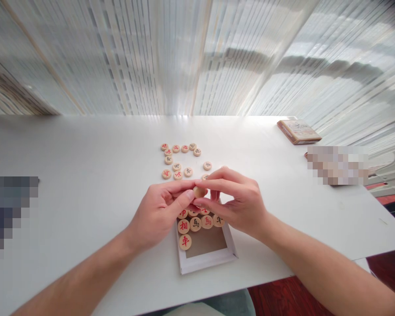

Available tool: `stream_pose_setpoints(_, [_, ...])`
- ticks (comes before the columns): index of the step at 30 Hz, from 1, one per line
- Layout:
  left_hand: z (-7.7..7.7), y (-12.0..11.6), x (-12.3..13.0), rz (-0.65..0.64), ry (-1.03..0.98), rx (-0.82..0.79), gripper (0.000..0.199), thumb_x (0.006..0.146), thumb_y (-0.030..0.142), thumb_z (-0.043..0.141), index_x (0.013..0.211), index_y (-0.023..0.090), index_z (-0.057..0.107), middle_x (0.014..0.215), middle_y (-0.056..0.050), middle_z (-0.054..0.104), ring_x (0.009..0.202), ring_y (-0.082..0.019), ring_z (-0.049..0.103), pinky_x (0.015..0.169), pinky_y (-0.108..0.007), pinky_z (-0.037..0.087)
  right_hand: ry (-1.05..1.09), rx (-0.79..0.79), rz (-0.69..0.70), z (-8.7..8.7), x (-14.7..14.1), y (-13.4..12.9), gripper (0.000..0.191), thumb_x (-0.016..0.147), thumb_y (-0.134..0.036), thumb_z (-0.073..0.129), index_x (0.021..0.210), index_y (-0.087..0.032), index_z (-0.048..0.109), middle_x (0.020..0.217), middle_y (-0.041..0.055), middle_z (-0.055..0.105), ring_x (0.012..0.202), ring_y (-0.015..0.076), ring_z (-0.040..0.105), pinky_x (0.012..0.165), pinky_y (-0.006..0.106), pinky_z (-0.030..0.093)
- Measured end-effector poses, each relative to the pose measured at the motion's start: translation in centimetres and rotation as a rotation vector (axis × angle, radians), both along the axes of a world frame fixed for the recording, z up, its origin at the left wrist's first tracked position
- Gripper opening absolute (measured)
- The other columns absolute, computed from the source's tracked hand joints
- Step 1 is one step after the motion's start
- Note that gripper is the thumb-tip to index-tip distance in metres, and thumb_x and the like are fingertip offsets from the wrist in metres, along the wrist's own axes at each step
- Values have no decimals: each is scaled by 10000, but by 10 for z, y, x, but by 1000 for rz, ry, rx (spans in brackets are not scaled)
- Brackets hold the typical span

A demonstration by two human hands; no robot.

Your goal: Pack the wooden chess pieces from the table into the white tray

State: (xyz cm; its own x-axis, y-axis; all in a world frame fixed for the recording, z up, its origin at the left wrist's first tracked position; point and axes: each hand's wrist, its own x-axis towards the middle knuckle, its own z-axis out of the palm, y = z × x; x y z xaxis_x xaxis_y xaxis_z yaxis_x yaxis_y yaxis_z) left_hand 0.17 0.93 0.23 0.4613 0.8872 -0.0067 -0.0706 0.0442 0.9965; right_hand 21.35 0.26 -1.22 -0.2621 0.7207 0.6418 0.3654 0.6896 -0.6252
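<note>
Both hands meet above a shallow white box [204,261] that holds several round wooden pieces marked with red or black characters. My left hand [159,210] pinches a small wooden piece [199,192] at its left side with thumb and fingers. From the right, my right hand [238,199] has its fingers closed round the same piece. Its marked face cannot be made out. Below the hands, a red-marked piece [184,242] lies alone in the box's lowest row, with bare brown bottom to its right. My hands partly cover the upper rows.
Several loose wooden pieces [176,149] lie on the white table [85,175] beyond my hands. A flat brown box [299,131] is at the back right, near a blurred object [337,165]. Striped curtains [174,57] hang behind the table. A dark blurred shape [8,210] is at the left.
</note>
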Motion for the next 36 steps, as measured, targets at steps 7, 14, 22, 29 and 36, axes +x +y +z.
stream_pose_setpoints(7, [1,0,2,42,-50,-68,243,1000,293,765,1196,199,873,977,-73,882,867,-227,853,845,-324,728,253,-331,68,3,-2,-1,197,877,-270,922,1057,-224,855,904,48,765,634,129,678,569,282,607])
stream_pose_setpoints(14, [1,-1,2,62,-48,-64,193,936,288,845,1091,188,901,922,-82,883,792,-223,850,786,-312,739,503,-591,115,10,-7,-2,188,769,-312,1008,871,-224,877,764,31,778,679,163,719,590,287,627])
stream_pose_setpoints(22, [1,-2,2,112,-124,-86,241,923,292,876,1138,183,879,904,-83,883,794,-225,862,796,-317,745,613,-824,207,13,-3,-2,203,833,-345,969,997,-242,905,848,43,832,703,156,763,658,290,674])
stream_pose_setpoints(29, [-3,-1,1,164,-138,-169,304,893,335,909,1159,191,877,927,-94,884,795,-247,869,781,-343,756,599,-850,182,11,-3,-1,329,732,-293,1028,1028,-238,895,867,53,859,802,212,826,767,349,723])
stream_pose_setpoints(36, [-2,-1,2,157,-174,-215,226,854,338,947,1046,226,907,895,-67,884,770,-214,862,756,-285,747,499,-708,125,8,-5,-4,368,684,-235,1050,1018,-237,896,887,51,863,756,195,810,697,293,713])
